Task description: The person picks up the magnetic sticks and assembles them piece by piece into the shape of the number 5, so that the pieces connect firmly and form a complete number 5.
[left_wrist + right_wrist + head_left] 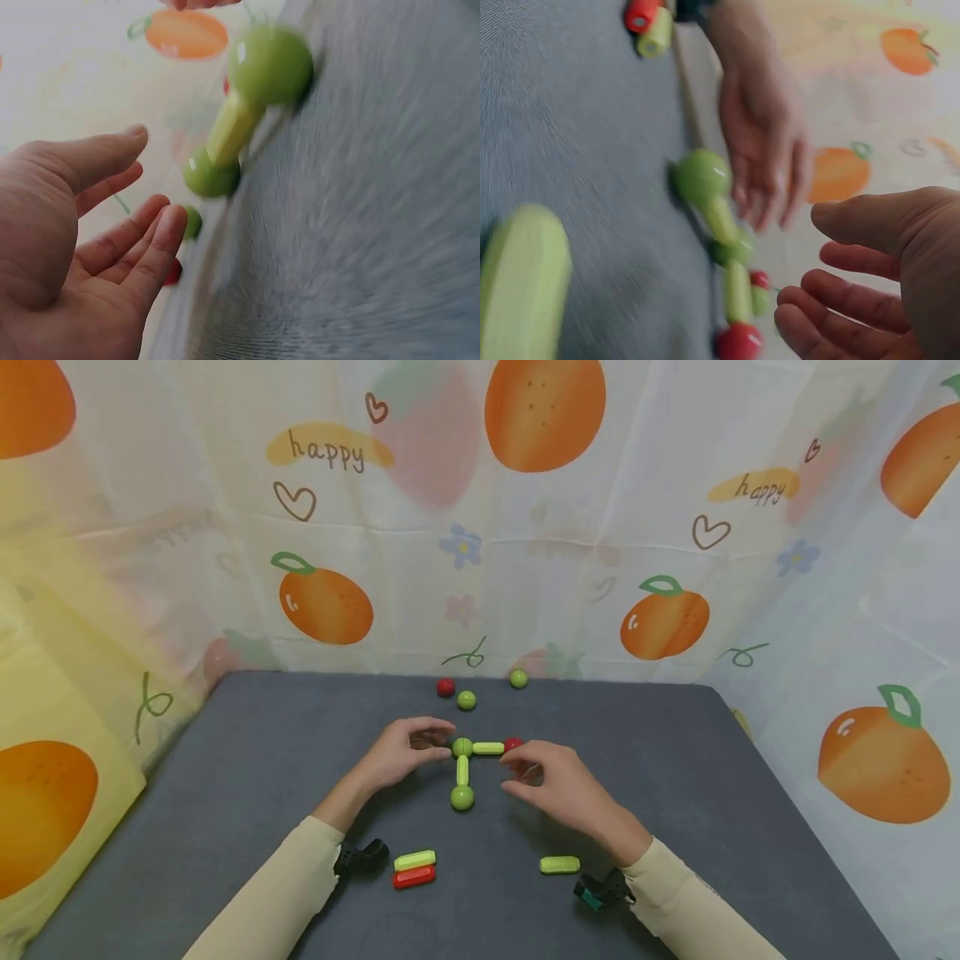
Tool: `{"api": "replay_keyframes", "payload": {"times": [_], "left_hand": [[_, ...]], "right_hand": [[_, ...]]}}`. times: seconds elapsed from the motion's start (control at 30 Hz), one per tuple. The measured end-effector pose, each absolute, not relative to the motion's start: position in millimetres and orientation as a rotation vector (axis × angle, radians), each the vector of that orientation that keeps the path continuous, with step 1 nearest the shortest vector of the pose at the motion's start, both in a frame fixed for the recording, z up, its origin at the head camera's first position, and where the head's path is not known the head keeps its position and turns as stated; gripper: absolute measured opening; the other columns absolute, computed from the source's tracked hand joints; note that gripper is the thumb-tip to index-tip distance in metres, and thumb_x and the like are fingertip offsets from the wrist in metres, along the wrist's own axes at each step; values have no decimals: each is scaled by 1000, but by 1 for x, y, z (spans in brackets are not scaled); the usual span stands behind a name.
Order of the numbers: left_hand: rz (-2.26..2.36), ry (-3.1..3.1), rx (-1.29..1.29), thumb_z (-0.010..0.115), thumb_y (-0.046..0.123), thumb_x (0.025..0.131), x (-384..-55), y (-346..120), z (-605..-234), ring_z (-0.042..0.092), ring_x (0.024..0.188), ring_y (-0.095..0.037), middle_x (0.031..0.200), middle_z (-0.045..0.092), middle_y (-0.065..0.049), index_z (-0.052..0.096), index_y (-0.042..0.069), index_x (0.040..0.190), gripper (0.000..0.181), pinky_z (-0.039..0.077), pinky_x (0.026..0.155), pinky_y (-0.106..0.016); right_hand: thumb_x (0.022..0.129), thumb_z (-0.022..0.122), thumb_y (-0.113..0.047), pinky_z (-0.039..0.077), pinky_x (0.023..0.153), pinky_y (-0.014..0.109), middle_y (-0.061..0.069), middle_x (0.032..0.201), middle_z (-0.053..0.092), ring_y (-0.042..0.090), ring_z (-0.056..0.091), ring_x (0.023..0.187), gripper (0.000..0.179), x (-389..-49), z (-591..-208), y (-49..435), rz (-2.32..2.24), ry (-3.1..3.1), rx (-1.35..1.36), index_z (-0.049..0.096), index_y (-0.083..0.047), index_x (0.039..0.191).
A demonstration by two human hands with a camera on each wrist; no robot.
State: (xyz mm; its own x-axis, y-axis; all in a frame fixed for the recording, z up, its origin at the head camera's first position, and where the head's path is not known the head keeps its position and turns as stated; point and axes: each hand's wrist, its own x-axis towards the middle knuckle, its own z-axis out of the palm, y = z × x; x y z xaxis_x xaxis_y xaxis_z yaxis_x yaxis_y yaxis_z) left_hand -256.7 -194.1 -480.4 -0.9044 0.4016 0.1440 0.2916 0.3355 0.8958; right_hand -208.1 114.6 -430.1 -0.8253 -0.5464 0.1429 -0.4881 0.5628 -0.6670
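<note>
Tabletop (pixel 187 793), dark grey, seen from my distant post, with a printed cloth (pixel 420 585) of oranges hanging behind it. Left sleeve (pixel 273 885), cream, a black strap (pixel 363 857) at its cuff. Left hand (pixel 401 753), fingers relaxed and gently bent, thumb parted from them; it holds nothing and lies just beside the joined piece's corner. Two loose sticks, side by side near the table's front: one yellow-green stick (pixel 415 860), one red stick (pixel 414 877). Loose red ball (pixel 446 687), towards the far edge. Joined piece (pixel 462 768), an L-shape lying mid-table between the hands: green corner ball (pixel 462 747); one yellow-green bar running towards me to a green end ball (pixel 462 798); another bar (pixel 488 748) running right to a red end ball (pixel 513 744). Loose green ball (pixel 467 700), beyond the corner. Second loose green ball (pixel 518 678), at the far edge. Right hand (pixel 558 777), thumb and bent fingers well parted, gripping nothing; my right wrist view shows a gap between its fingertips and the red end ball. Single stick (pixel 559 865), yellow-green, lying nearer me than that hand. Right sleeve (pixel 690 893), cream, with a dark strap (pixel 603 890) at the wrist.
</note>
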Motion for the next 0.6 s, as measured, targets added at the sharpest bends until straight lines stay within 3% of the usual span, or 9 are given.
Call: {"api": "replay_keyframes", "payload": {"times": [0.17,0.33,0.6], "left_hand": [[1655,2411,690,81,13,100,-226,-191,-476,71,106,-26,124,73,-18,74,0,134,37,60,90,-37],[1609,2396,676,86,14,97,-213,-187,-485,71,99,-19,117,75,-10,78,5,129,35,59,86,-31],[1556,2397,700,88,14,94,-210,-185,-491,70,93,-17,108,74,-2,81,8,125,32,58,82,-30]], "right_hand": [[98,85,-17,61,85,41,-10,113,71,14,70,98,27,-195,-411,151,-1059,2813,-874,79,-22,123],[98,85,-17,61,82,39,-9,115,72,20,71,99,25,-174,-412,175,-986,2825,-884,80,-22,121],[96,87,-23,60,78,34,-9,112,72,9,68,93,25,-149,-434,178,-933,2695,-875,81,-20,120]]}}
